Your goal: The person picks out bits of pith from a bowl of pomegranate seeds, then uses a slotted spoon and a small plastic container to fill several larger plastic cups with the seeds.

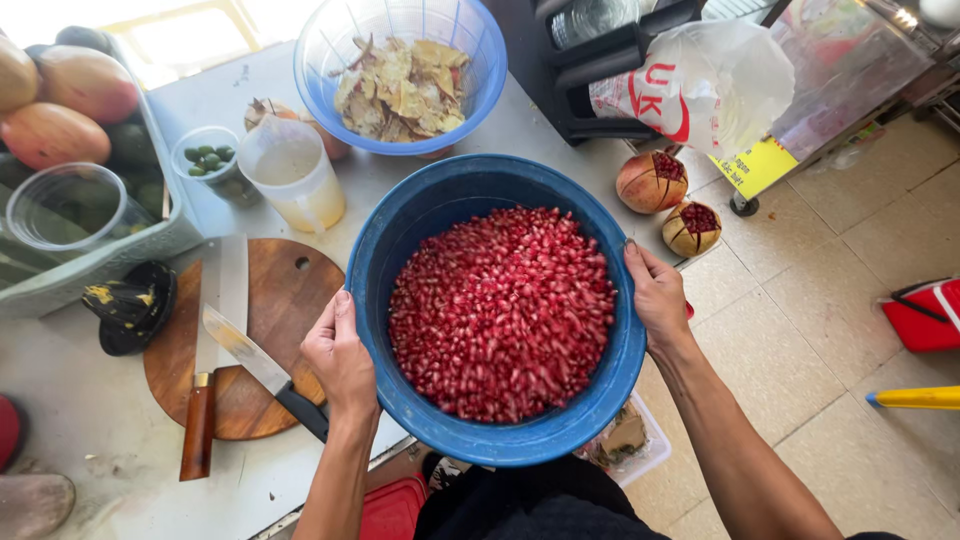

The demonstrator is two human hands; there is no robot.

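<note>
A large blue bowl (440,205) filled with red pomegranate seeds (500,310) is held over the counter's front edge. My left hand (340,355) grips its left rim, thumb on the inside edge. My right hand (655,295) grips the right rim the same way. Both arms reach up from the bottom of the view.
A round wooden board (270,300) with two knives (225,300) lies left of the bowl. Behind stand a blue basket of peels (400,85), a plastic jug (295,175), a tub of green olives (210,160) and a crate of mangoes (70,100). Two cut pomegranates (652,180) sit at the counter's right edge.
</note>
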